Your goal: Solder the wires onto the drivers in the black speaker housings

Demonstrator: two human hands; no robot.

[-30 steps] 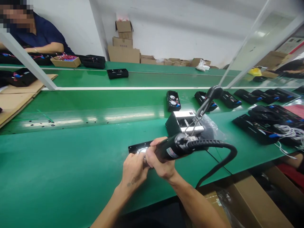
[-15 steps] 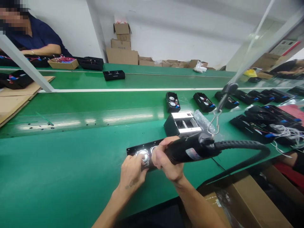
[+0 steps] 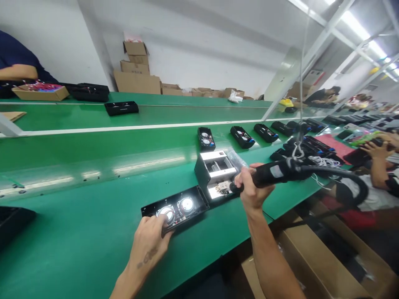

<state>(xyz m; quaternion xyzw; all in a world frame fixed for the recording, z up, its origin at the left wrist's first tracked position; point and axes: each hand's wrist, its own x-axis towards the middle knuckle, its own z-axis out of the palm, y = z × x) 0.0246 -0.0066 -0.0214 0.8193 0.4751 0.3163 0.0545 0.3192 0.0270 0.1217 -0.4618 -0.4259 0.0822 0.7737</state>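
- Head view: green bench [image 3: 62, 236] crosses the frame, black units [image 3: 242, 137] lined up beyond your work.
- Open black housing [image 3: 212, 172] stands on the bench, just beside the panel.
- Black panel [image 3: 174, 208] lies flat, two silver discs [image 3: 186, 205] facing up.
- Your right hand [image 3: 252, 187] grips a corded screwdriver [image 3: 271, 174], fingers wrapped tight, tip at the housing.
- Your left hand [image 3: 149, 243] rests on the panel; fingers mostly hidden, grip unclear.
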